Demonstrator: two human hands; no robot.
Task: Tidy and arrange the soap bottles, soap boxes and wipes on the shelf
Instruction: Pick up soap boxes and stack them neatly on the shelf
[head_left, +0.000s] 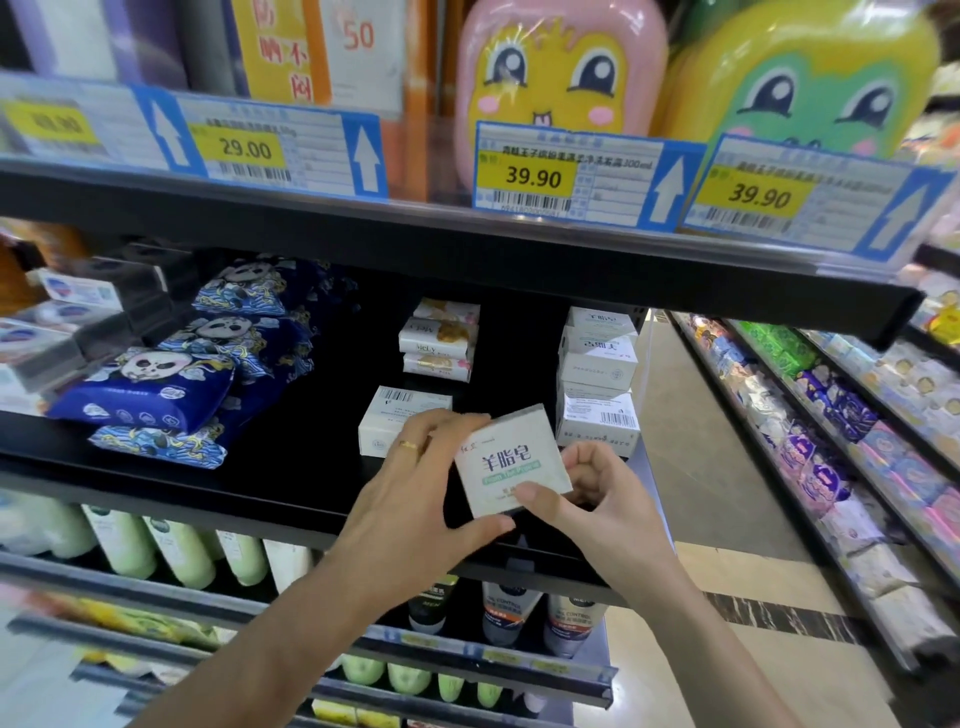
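Note:
A white soap box (506, 457) with green lettering is held tilted above the front edge of the black shelf (291, 467). My left hand (421, 483) grips its left side, thumb under the lower edge. My right hand (597, 493) pinches its lower right corner. Behind it a white soap box (395, 415) lies flat, and a stack of white soap boxes (597, 374) stands at the right end. A smaller stack of soap bars (441, 340) sits further back. Blue panda-print wipes packs (156, 384) lie in a leaning row at left.
The shelf above carries price tags (566, 174) and pink (556, 67) and yellow cartoon bottles (810, 73). Below are pale green bottles (176, 551) and dark tubes (509, 608). White and grey packs (47, 332) sit far left. An aisle floor and another shelving run lie to the right.

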